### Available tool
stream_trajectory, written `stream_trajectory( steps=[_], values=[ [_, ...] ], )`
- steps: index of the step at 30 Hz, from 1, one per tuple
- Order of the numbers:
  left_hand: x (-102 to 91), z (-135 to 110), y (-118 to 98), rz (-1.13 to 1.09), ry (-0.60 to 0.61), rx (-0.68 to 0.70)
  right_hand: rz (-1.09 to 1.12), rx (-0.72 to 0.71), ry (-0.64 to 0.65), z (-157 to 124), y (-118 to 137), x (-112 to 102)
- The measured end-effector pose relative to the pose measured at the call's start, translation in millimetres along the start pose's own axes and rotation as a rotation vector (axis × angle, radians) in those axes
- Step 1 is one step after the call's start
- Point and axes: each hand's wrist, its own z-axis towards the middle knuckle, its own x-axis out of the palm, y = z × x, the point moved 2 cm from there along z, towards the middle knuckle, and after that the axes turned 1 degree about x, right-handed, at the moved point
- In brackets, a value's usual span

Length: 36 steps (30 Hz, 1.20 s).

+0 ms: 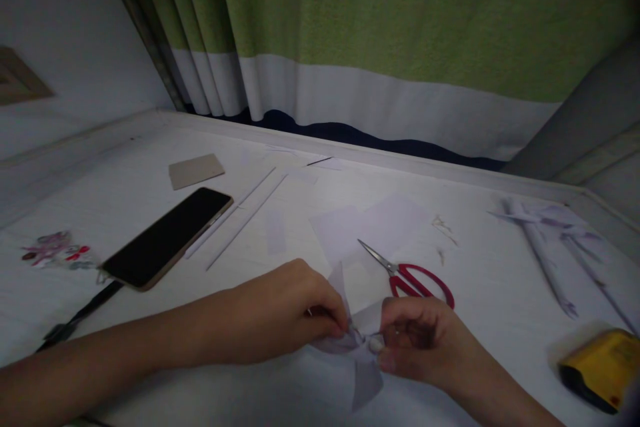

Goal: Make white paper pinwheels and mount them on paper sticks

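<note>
My left hand and my right hand meet low in the middle of the white table. Both pinch a small folded piece of white paper, whose flaps stick out above and below the fingers. Fingers of both hands are closed on it. Red-handled scissors lie just behind my right hand, blades pointing up-left, resting partly on loose white paper sheets.
A black phone lies at the left with a dark strap beside it. Thin paper sticks, a tan card, stickers, rolled paper shapes and a yellow object sit around. A striped curtain hangs behind.
</note>
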Motion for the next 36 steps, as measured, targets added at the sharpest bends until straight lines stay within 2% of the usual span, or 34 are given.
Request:
stream_trajectory(
  steps=[8,12,15,21,25,28,36],
  values=[
    [14.6,-2.0,9.0,0.094,-0.113,-0.068,-0.071,0.03,-0.017,0.8,-9.0,4.3],
    [23.2,-3.1,17.2,-0.016,-0.138,-0.149,-0.066,0.095,-0.094,2.3,-9.9,8.1],
    [27.1,-5.4,22.1,-0.164,-0.116,-0.222,-0.051,0.121,-0.143,3.4,-12.8,9.3],
    [31.8,-8.3,30.5,-0.35,-0.067,-0.307,-0.02,0.172,-0.148,3.9,-20.6,11.9],
    [37.0,-11.2,36.6,-0.462,0.012,-0.359,-0.043,0.185,-0.183,3.3,-19.4,14.5],
    [39.0,-12.8,39.3,-0.506,0.051,-0.357,-0.088,0.197,-0.189,3.2,-17.2,16.1],
    [41.6,-11.8,42.1,-0.545,0.056,-0.32,-0.227,0.205,-0.158,1.8,-12.6,18.2]
  ],
)
